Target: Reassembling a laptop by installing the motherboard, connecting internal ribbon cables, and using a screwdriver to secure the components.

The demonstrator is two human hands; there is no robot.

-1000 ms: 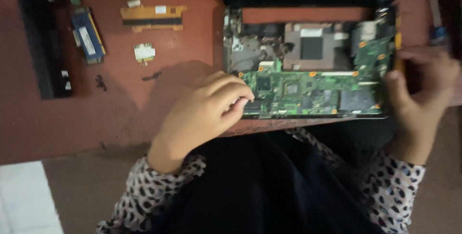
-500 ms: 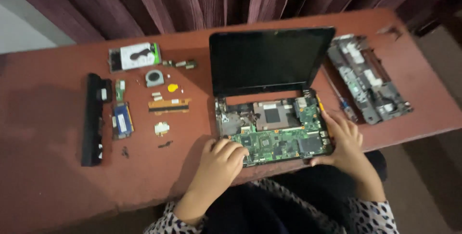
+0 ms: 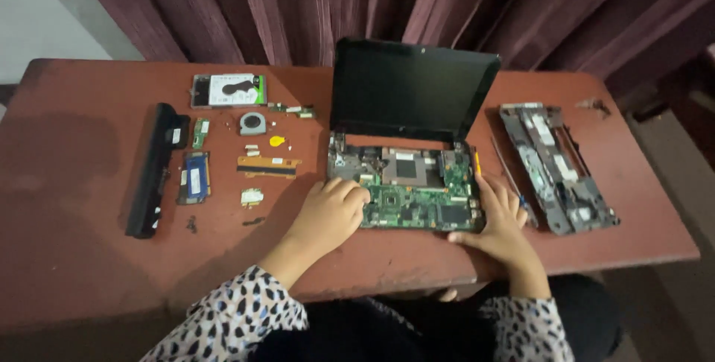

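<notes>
1. Fingers of the left hand [image 3: 331, 209] curl loosely, tips pressed onto the left edge of the green circuit board [image 3: 410, 202]; they grip nothing; the right hand [image 3: 499, 217] lies spread and flat against the board's right front corner, thumb stretched along the front edge, also holding nothing
2. Board sits in the opened base of a small black laptop [image 3: 413, 94], near the front edge of the reddish-brown wooden table [image 3: 74, 183]; a grey metal plate and copper-toned parts lie behind the green area; the dark screen stands upright behind the base
3. Right of the laptop, just beside the right hand, a grey plastic casing panel [image 3: 555, 164] lies at a slant
4. Left of the laptop lie removed parts: an orange flat strip [image 3: 268, 164], a small round grey fan [image 3: 253, 122], a silver hard drive with a white and green label [image 3: 227, 90], a blue memory module [image 3: 195, 179], and a long black battery bar [image 3: 153, 168] furthest out
5. Spotted sleeves cover both forearms; dark maroon curtains hang behind the table
</notes>
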